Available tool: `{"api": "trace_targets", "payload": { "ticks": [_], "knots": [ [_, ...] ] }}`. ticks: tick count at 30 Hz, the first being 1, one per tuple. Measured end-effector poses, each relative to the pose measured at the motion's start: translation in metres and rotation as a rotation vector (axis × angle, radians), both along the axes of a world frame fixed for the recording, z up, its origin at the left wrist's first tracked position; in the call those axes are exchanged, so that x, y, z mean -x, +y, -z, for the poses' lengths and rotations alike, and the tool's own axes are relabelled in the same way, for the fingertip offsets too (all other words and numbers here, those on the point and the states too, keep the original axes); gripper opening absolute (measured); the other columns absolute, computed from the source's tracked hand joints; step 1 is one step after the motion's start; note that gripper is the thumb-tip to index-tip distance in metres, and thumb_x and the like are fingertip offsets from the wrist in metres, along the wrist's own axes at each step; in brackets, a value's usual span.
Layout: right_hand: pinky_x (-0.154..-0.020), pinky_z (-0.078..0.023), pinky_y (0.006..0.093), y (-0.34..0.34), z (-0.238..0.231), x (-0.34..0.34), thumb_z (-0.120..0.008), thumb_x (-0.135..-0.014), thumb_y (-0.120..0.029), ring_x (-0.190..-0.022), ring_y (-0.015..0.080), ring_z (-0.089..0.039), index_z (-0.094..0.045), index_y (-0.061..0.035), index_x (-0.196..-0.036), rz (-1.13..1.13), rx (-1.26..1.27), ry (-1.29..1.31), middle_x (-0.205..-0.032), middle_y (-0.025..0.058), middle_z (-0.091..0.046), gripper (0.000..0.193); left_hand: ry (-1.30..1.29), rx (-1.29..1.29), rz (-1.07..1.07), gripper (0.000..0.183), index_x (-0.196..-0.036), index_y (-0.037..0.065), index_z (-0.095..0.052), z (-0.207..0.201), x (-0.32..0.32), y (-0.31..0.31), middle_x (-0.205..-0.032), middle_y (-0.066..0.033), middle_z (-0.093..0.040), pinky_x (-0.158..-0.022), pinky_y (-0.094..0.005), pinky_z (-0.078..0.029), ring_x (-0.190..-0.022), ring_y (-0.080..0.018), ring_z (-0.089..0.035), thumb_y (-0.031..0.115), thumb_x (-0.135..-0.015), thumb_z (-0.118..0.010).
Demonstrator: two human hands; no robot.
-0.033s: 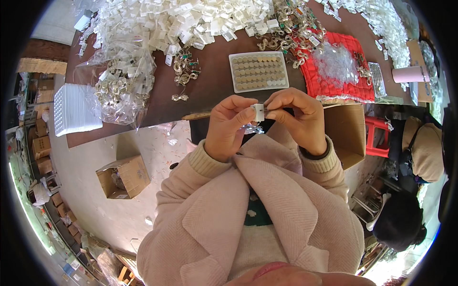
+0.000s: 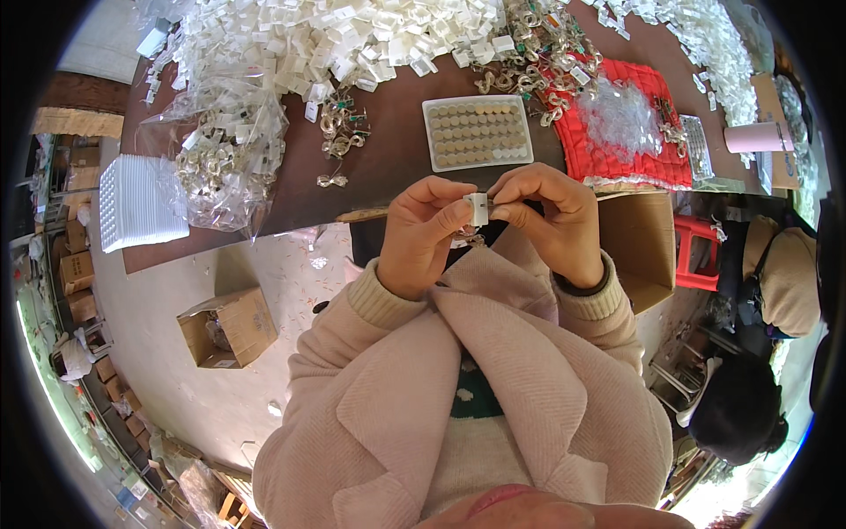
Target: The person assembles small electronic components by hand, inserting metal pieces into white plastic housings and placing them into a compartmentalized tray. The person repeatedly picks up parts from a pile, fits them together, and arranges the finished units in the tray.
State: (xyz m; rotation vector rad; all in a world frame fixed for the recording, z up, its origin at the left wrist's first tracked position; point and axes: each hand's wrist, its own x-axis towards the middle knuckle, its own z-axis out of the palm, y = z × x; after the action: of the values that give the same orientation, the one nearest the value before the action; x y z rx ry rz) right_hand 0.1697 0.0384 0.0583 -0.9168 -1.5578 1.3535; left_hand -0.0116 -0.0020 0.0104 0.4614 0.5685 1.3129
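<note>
"Brown and smooth, the tabletop (image 2: 379, 132) spans the far side. What's at its near edge?"

"Both hands, raised close together. The left hand (image 2: 419, 234) holds a small white block (image 2: 479, 210) pinched between thumb and fingers, knuckles bent, palm turned inward."

"And the right hand (image 2: 560, 225)?"

"Its thumb and curled forefinger meet the block's right side; whether they grip it or something thin there, I can't tell. Shiny, looped strands (image 2: 472, 238) hang just below the block."

"How are the wrists?"

"Angled inward, in ribbed knit cuffs (image 2: 388, 286)."

"Farther out?"

"Just beyond the hands, a shallow white tray (image 2: 483, 163) with rows of round beige pieces (image 2: 476, 132). Farther left, a crinkled clear bag (image 2: 233, 172) of mixed parts; at the far edge, a heap of glossy white pieces (image 2: 344, 44); to the right, quilted red cloth (image 2: 582, 154)."
</note>
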Motion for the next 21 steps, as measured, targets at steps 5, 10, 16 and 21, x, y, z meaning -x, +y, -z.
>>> {"api": "trace_targets", "payload": {
  "ticks": [5, 10, 16, 21],
  "knots": [
    [-0.067, -0.051, 0.0244, 0.002, -0.001, -0.002, -0.073, -0.079, 0.008, -0.074, 0.0112, -0.063, -0.069, 0.0015, -0.089, -0.014, -0.174, -0.166, -0.085, 0.0069, -0.067, 0.012, -0.035, 0.006, 0.008, 0.020, -0.109, -0.002, -0.067, 0.001, 0.002, 0.001, -0.096, -0.0075, -0.072, -0.073, -0.0231, -0.054, -0.080, -0.0114, -0.067, 0.004, -0.090, -0.072],
    [-0.069, -0.050, 0.0265, 0.004, 0.001, -0.004, -0.075, -0.078, 0.007, -0.077, 0.0129, -0.062, -0.069, 0.0007, -0.088, -0.089, -0.068, -0.150, -0.089, 0.0063, -0.067, 0.013, 0.013, -0.075, 0.007, 0.018, -0.105, -0.002, -0.068, 0.005, 0.005, 0.000, -0.093, -0.0085, -0.072, -0.074, -0.0237, -0.055, -0.081, -0.0122, -0.067, 0.001, -0.088, -0.074],
    [-0.084, -0.051, 0.0304, 0.003, 0.003, 0.003, -0.072, -0.086, 0.000, -0.094, 0.0172, -0.064, -0.070, 0.0017, -0.103, -0.178, -0.033, 0.108, -0.101, 0.0102, -0.068, 0.018, -0.057, -0.309, 0.063, 0.018, -0.099, 0.003, -0.068, 0.010, 0.012, 0.000, -0.090, -0.0117, -0.071, -0.072, -0.0316, -0.051, -0.082, -0.0178, -0.066, 0.006, -0.084, -0.078],
    [-0.089, -0.052, 0.0326, -0.011, 0.010, 0.016, -0.063, -0.090, 0.005, -0.100, 0.0216, -0.067, -0.064, 0.0007, -0.126, -0.213, 0.007, 0.025, -0.108, 0.0138, -0.070, 0.036, -0.315, -0.520, 0.165, 0.017, -0.095, 0.009, -0.069, 0.018, 0.015, 0.002, -0.089, -0.0164, -0.071, -0.067, -0.0343, -0.043, -0.076, -0.0216, -0.064, 0.015, -0.083, -0.079]
  ]
}}
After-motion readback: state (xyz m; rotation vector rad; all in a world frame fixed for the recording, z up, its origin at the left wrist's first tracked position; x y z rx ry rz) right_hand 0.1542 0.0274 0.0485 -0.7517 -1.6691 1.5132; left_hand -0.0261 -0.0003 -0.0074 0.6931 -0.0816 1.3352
